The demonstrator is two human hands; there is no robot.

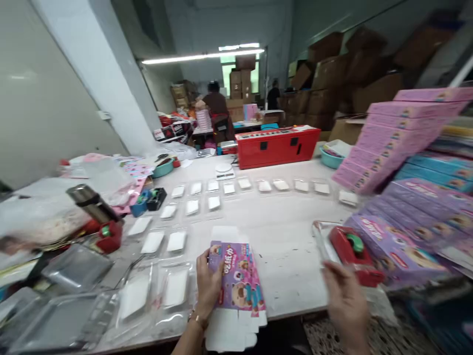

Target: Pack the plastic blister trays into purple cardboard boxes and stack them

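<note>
My left hand (209, 278) grips the left edge of flat, unfolded printed cartons (236, 276), purple and pink with a cartoon animal. White flaps stick out at their near and far ends. The cartons lie on the white table near its front edge, and their pink right edge looks layered. My right hand (345, 301) is blurred, beside a red tape dispenser (354, 251) with a green roll. Its thumb and fingertips look pinched together; anything between them is too small or blurred to make out.
Clear plastic trays with white pads (176, 241) stand in rows left and across the back. Purple boxes (399, 241) and a leaning pink stack (391, 143) crowd the right. A red machine (277, 148), a thermos (90, 202) and another dispenser (110, 236) stand around. Two people are farther back.
</note>
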